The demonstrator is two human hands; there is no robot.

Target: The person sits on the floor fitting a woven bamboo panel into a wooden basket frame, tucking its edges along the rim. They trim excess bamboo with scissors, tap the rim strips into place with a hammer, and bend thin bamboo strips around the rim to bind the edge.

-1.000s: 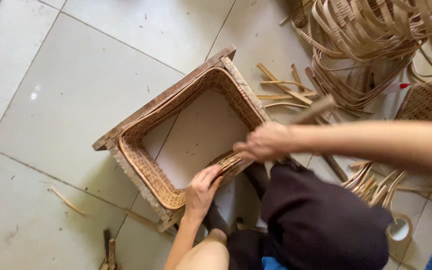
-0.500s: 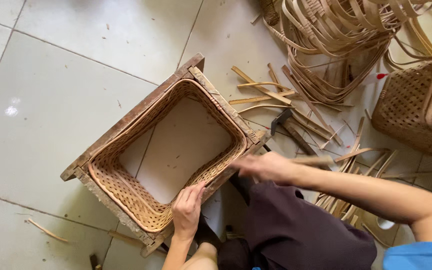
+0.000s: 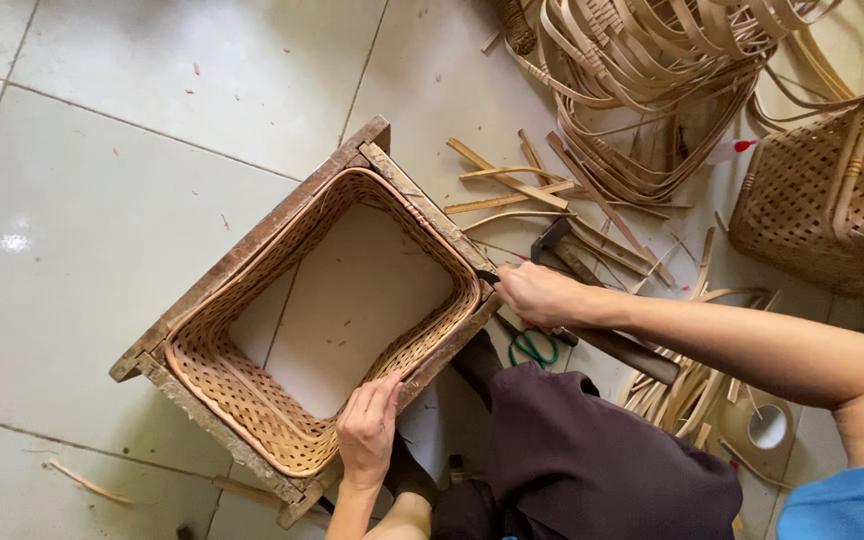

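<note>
As the view looks straight down, the pale tiled floor (image 3: pixel 132 120) takes most of the field. Item: square wooden frame (image 3: pixel 252 245), weathered, standing on the tiles left of centre, with a woven basket (image 3: pixel 242 400) bottomless and seated inside it, its rim level with the frame's top edge. Item: heap of bent cane hoops (image 3: pixel 652 70), upper right, well apart from the frame. Item: finished woven basket (image 3: pixel 832 200) at the right edge. Item: scattered cane strips (image 3: pixel 512 180) between heap and frame. Item: hammer (image 3: pixel 552 240), lying just beyond the right hand; green-handled scissors (image 3: pixel 532 348) beneath that wrist; tape roll (image 3: pixel 767 425) lower right. Left hand (image 3: pixel 367 430): fingers flat and pressed on the near frame edge, steadying, pinching nothing. Right hand (image 3: pixel 542 295): curled closed at the frame's right corner around a thin dark tool (image 3: pixel 487 276) whose tip meets the rim; a thicker dark handle (image 3: pixel 632 350) runs back under the forearm, and whether it is held cannot be told. Step judged: working the rim weave at that corner. The next move would call for firm bracing from the left hand and a controlled push of the tip, without splitting the cane.
</note>
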